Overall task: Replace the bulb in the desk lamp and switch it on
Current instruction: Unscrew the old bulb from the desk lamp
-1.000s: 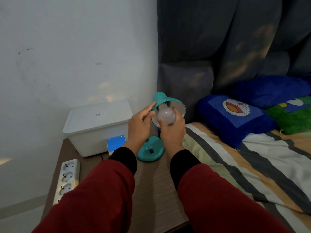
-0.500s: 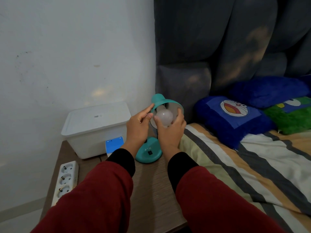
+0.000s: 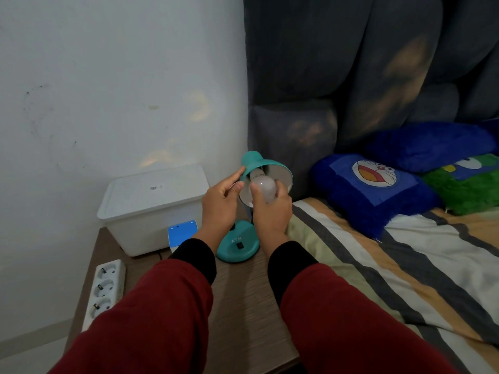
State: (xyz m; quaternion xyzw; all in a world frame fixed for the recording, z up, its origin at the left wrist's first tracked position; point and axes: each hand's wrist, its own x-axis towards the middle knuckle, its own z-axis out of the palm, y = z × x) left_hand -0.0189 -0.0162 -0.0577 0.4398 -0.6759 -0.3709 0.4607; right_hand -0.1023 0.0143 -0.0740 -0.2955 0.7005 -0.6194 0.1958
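Observation:
A teal desk lamp stands on the wooden bedside table, its round base carrying a small black switch. Its shade is tilted toward me, white inside. A frosted white bulb sits in the shade's mouth, unlit, its neck reaching into the socket. My right hand grips the bulb from below with thumb and fingers. My left hand holds the shade's left rim between thumb and forefinger. The lamp's stem is hidden behind my hands.
A white lidded plastic box stands against the wall at the back left, a small blue-and-white box in front of it. A white power strip lies along the table's left edge. To the right is a striped bed with blue pillows.
My right hand has turned around the bulb, thumb now on its left side. The view shifted slightly. The lamp and my left hand stay in place.

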